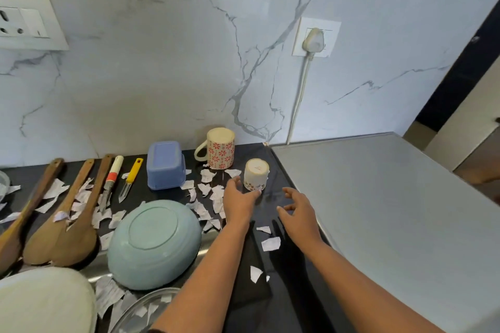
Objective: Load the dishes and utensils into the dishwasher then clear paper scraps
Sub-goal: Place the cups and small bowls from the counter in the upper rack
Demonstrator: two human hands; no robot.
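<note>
Half the frame: a white veined marble wall point(162, 76), switch panel point(27, 21) at far left, white plug point(313, 40) seated in a socket at right. Below right, a grey flat appliance top point(378, 211), butting against a black counter point(295, 300). At the counter's front, upside down, a pale blue bowl point(154, 244). At lower left, a white dish point(43, 303) and a metal plate point(146, 311) strewn with scraps, both cut by the frame edge. Left of the bowl, three wooden spoons point(62, 211) side by side, heads toward the camera.

Left hand point(239, 199) spread and gripping nothing, fingertips at the foot of a small floral cup point(255, 174) inverted near the appliance edge; contact impossible to confirm. Right hand point(299, 211) hovering just right of the cup, fingers loosely bent, likewise holding nothing.

Against the wall, an overturned blue plastic box point(165, 165) and a red-flowered mug point(220, 149), inverted, handle to the left. Between spoons and box, a knife point(109, 184) with white-and-red handle and a yellow-handled peeler point(130, 180), blades toward the camera. Across the counter, torn paper scraps point(270, 244), thickest among the spoons, around the bowl and between box and cup.
</note>
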